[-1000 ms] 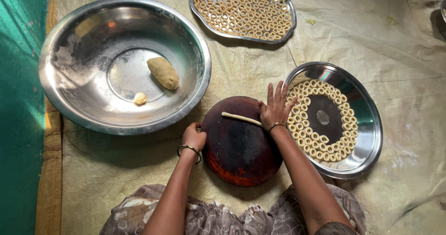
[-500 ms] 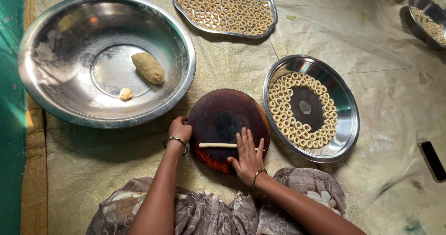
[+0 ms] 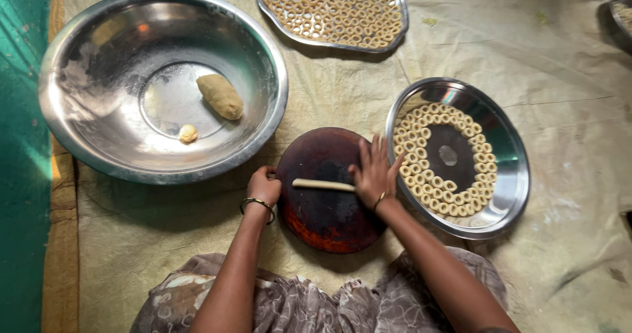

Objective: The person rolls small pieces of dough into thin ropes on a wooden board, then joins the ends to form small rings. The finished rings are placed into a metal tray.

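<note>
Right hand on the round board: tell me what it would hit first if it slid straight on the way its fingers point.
The right hand points up the picture. Past the edge of the dark round board lies bare cloth; the tray of dough rings looks first in line, though depth is unclear.

Both forearms reach forward from the lap. The left hand point(image 3: 263, 185) is curled into a loose fist, a bangle at its wrist. The right hand point(image 3: 374, 172) lies flat, palm down, fingers point(image 3: 376, 150) straight and spread, wrist also bangled.
</note>
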